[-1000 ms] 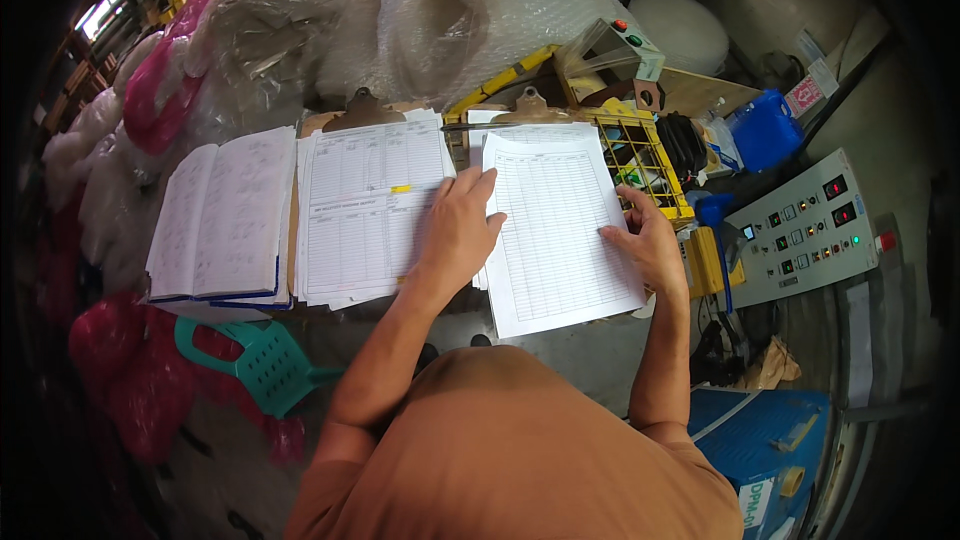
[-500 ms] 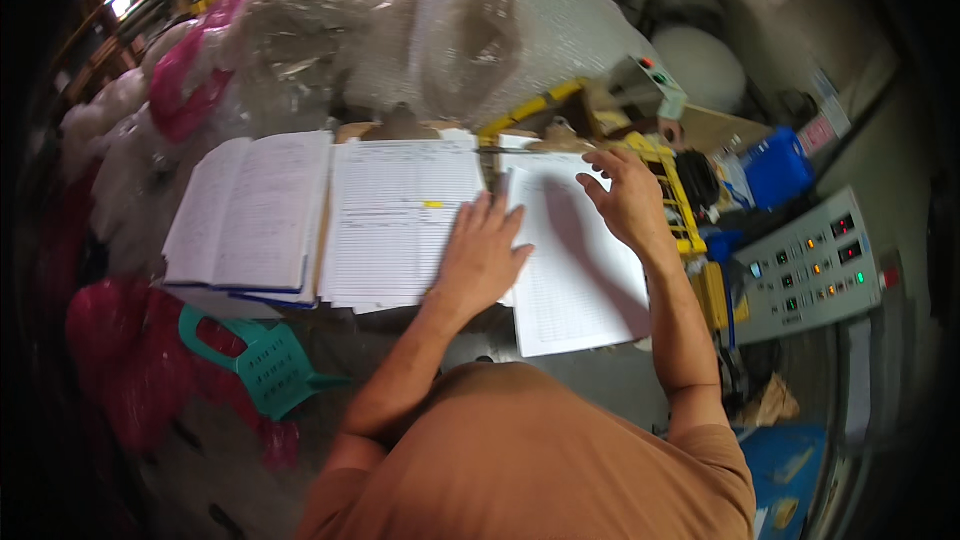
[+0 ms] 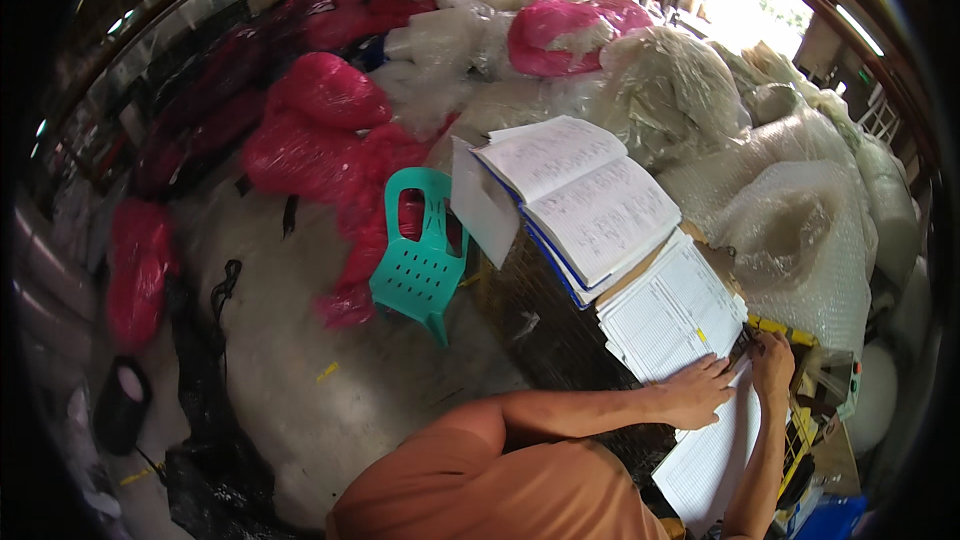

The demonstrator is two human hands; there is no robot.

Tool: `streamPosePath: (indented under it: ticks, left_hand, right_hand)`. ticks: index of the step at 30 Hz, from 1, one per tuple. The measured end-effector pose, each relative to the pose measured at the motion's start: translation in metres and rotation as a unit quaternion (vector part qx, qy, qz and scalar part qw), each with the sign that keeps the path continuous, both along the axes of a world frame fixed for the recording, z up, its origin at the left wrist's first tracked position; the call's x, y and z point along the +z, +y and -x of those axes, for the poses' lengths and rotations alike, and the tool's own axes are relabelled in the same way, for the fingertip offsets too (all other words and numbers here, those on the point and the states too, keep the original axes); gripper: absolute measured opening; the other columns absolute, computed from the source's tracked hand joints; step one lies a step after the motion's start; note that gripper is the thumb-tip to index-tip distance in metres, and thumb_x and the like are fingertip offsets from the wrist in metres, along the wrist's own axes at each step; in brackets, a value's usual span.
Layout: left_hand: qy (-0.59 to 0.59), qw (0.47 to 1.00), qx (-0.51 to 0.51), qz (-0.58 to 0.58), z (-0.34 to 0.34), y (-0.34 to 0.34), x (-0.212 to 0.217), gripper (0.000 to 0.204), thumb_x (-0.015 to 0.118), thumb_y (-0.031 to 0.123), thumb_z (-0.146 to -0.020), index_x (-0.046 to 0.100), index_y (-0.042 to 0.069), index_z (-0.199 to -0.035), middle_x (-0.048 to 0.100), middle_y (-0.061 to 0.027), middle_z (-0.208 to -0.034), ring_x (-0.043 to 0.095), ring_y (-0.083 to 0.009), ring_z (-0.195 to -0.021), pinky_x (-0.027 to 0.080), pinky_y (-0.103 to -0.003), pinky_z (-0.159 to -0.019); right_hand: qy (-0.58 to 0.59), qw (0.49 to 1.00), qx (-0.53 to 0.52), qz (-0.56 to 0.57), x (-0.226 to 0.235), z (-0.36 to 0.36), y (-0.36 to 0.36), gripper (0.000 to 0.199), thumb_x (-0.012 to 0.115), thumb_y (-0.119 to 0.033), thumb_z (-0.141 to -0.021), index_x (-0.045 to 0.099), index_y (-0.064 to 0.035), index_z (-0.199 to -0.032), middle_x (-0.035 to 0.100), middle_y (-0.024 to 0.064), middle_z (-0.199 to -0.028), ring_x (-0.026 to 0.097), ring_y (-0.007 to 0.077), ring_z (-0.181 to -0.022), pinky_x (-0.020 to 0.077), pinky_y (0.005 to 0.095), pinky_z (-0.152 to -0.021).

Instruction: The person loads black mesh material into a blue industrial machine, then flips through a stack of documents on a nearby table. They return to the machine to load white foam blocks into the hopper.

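Observation:
My left hand (image 3: 700,392) lies flat with fingers stretched over the edges of two paper stacks. Under its fingertips is the printed form stack (image 3: 660,315), which has a small yellow mark. The other stack of ruled sheets (image 3: 705,465) extends beneath my forearms. At the top end of those sheets, my right hand (image 3: 772,365) is bent with its fingers drawn together. What is between those fingers, if anything, is hidden. Beside the form stack, an open book (image 3: 600,200) with handwritten pages rests on blue-edged binders.
A green plastic chair (image 3: 420,250) stands left of the table. Pink plastic-wrapped bundles (image 3: 320,130) and bubble wrap (image 3: 795,230) are heaped around the far side. Near my right arm are a yellow rack (image 3: 797,440) and a blue container (image 3: 835,518). Black plastic (image 3: 205,410) lies on the floor.
The view has swung to the left, bringing more floor and bundles into sight. My right hand has come down from above the ruled sheets to their top end. My left hand stays on the papers.

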State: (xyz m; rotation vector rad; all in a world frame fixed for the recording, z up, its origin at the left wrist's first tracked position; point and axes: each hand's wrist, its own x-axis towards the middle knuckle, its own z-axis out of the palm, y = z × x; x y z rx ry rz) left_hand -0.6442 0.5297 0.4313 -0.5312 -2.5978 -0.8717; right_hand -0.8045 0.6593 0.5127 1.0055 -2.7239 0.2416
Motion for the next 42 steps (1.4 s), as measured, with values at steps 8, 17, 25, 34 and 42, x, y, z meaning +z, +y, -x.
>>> streamPosePath:
  ticks: [8,17,25,34,42]
  left_hand:
    - [0.017,0.999,-0.007,-0.036,0.004,0.004,-0.002,0.052,0.076,0.033,-0.088,0.069,-0.003,-0.125,0.046,-0.0264,-0.15,0.039,-0.0417,-0.144,0.028,-0.052,-0.122]
    - [-0.015,0.999,-0.026,-0.021,0.003,0.003,0.005,0.053,0.072,0.032,-0.091,0.067,-0.005,-0.129,0.045,-0.0274,-0.155,0.036,-0.0451,-0.149,0.025,-0.055,-0.126]
    - [-0.053,0.999,-0.008,-0.009,-0.005,-0.004,0.02,0.058,0.067,0.032,-0.096,0.059,-0.004,-0.141,0.043,-0.0264,-0.16,0.029,-0.0455,-0.155,0.02,-0.056,-0.129]
    - [-0.068,0.997,-0.019,0.019,-0.009,-0.007,0.032,0.062,0.068,0.034,-0.097,0.056,-0.001,-0.147,0.046,-0.0259,-0.158,0.033,-0.0435,-0.154,0.022,-0.054,-0.128]
    - [-0.018,0.999,-0.028,0.008,0.0,-0.012,0.029,0.058,0.076,0.03,-0.094,0.06,0.0,-0.141,0.055,-0.0274,-0.148,0.045,-0.0448,-0.144,0.034,-0.055,-0.121]
  right_hand:
    - [0.037,0.997,0.002,0.069,0.026,-0.003,0.007,0.016,0.071,-0.001,-0.085,0.067,0.0028,-0.1,0.064,0.0179,-0.099,0.064,0.0407,-0.097,0.0517,0.046,-0.087]
    - [-0.044,0.97,0.002,0.239,0.051,-0.026,0.047,0.018,0.069,0.002,-0.089,0.062,0.0028,-0.106,0.068,0.0159,-0.093,0.066,0.0239,-0.084,0.0517,0.0348,-0.084]
    - [0.047,0.983,0.024,0.179,0.071,-0.058,0.061,0.039,0.069,0.004,-0.094,0.068,-0.0029,-0.133,0.065,0.0085,-0.108,0.062,0.0196,-0.088,0.0518,0.0324,-0.078]
    - [0.073,0.968,0.011,0.238,0.072,-0.071,0.091,0.021,0.076,0.006,-0.088,0.068,-0.0001,-0.107,0.061,0.0049,-0.096,0.058,0.0152,-0.08,0.0492,0.0301,-0.074]
    - [-0.015,0.939,-0.033,0.342,0.072,-0.074,0.088,0.02,0.082,0.001,-0.09,0.063,0.0008,-0.095,0.065,0.0014,-0.083,0.062,0.0087,-0.081,0.0502,0.0257,-0.075]
